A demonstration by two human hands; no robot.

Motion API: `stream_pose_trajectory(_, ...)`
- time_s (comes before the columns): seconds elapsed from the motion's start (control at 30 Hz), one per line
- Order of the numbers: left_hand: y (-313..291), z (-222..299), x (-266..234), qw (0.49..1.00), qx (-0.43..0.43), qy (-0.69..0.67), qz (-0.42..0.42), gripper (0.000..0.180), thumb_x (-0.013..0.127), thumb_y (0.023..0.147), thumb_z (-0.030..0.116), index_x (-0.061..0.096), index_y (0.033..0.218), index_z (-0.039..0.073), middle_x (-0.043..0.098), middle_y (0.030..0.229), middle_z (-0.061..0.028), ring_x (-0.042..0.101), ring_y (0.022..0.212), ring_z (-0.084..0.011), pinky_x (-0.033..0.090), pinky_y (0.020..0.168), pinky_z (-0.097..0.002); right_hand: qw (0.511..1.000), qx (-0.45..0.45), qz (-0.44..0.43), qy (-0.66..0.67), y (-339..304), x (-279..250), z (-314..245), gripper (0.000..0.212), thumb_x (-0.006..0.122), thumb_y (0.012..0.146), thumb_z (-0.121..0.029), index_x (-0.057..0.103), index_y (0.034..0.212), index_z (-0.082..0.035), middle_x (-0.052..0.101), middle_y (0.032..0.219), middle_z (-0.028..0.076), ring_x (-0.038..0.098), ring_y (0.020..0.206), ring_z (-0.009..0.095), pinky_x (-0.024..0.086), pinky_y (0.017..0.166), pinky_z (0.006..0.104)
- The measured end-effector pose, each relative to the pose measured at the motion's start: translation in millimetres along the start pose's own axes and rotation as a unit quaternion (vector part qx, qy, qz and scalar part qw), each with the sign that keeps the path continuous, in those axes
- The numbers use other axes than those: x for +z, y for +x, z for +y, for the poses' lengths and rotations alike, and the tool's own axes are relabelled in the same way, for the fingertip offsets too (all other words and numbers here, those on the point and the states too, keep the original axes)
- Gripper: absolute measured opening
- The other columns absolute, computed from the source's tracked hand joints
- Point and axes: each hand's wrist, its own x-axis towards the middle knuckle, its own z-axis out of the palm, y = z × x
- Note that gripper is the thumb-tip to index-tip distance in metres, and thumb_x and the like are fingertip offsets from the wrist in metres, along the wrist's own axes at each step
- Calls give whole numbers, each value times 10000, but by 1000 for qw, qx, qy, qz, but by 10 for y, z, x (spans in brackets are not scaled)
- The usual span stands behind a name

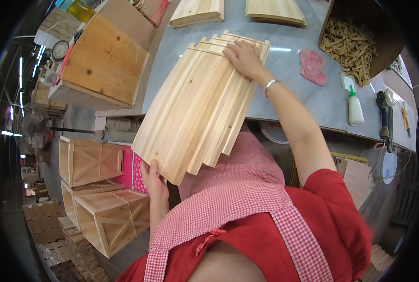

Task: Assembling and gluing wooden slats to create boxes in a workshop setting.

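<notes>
A fanned stack of several pale wooden panels (186, 103) lies slantwise over the table's front edge, its near end reaching over my lap. Grooves run across the panels near their far ends. At the near left corner my left hand (156, 183) grips the stack, thumb on top and the other fingers mostly hidden beneath. My right hand (242, 57) rests over the far right part of the stack, fingers bent across the grooved ends and closed on the panels.
On the grey table (284, 101) are two more panel stacks (197, 11), a pink cloth (312, 66), a glue bottle (355, 110) and a dark tool (385, 113). A bin of tan strips (348, 47) stands far right. Wooden crates (94, 162) are stacked on the left.
</notes>
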Motion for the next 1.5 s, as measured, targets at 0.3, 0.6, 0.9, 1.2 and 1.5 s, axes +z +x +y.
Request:
stream_pose_trajectory(0.3, 507, 659, 762, 744, 444, 489, -101, 437, 566, 997, 155, 520, 1403, 1, 451, 1510, -193, 436, 1392, -328, 334, 1148, -415, 990, -11, 141, -18, -517, -70, 493, 478, 565, 964, -341, 576, 1347, -54, 559, 1419, 171, 510, 1307, 369, 361, 1113, 484)
stream_pose_trajectory(0.6, 1185, 135, 2379, 555, 474, 627, -272, 433, 513, 1017, 275, 543, 1440, 192, 421, 1565, -105, 331, 1469, -356, 252, 1183, -558, 985, 23, 125, -118, -624, -19, 426, 486, 526, 983, -356, 531, 1410, -125, 515, 1494, 45, 527, 1304, 326, 335, 1089, 588)
stream_pose_trajectory(0.9, 1295, -1, 2444, 574, 479, 609, -264, 417, 502, 1021, 295, 563, 1431, 254, 445, 1558, -55, 335, 1474, -327, 229, 1194, -553, 984, 58, 110, -125, -665, -95, 449, 497, 508, 995, -368, 518, 1440, -146, 521, 1490, 87, 502, 1332, 350, 310, 1110, 553)
stream_pose_trajectory(1.2, 1273, 64, 2375, 582, 494, 594, -255, 407, 506, 1025, 271, 576, 1425, 241, 477, 1535, -43, 351, 1467, -314, 235, 1192, -532, 876, 151, 352, -294, -2110, -1594, 1208, 572, 710, 852, -302, 565, 1338, -38, 551, 1373, 224, 473, 1313, 389, 359, 1104, 516)
stream_pose_trajectory(1.5, 1340, 1, 2417, 583, 500, 592, -244, 394, 522, 1018, 255, 595, 1405, 237, 491, 1522, -42, 377, 1449, -311, 265, 1179, -537, 831, 396, 352, -170, -2789, -2123, 1587, 648, 781, 828, -429, 572, 1223, 40, 657, 1150, 261, 648, 1021, 395, 504, 913, 459)
